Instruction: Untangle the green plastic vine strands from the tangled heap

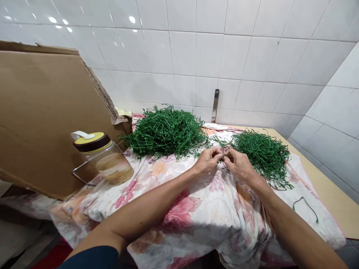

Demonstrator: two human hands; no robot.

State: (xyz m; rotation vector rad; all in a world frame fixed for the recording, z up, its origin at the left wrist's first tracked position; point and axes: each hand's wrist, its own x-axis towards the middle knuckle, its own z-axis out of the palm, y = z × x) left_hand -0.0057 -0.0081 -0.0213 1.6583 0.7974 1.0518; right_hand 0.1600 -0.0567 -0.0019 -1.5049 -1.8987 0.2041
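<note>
My left hand (209,160) and my right hand (237,162) meet over the cloth, fingertips pinched together on a thin green stem (223,156). Most of that stem is hidden behind the fingers. Just beyond and to the left rises a large tangled heap of thin green stems (168,132) with small knobby tips. A smaller pile of similar stems (260,153) lies right beside my right hand. A few loose strands stretch between the two heaps. One single stem (305,207) rests apart on the cloth at the right.
A floral cloth (182,213) covers most of the wooden table (328,194). At the left stand a clear jar with a yellow and brown lid (112,164) and a large cardboard sheet (47,119). A metal strip (215,105) is against the white tiled wall (182,52).
</note>
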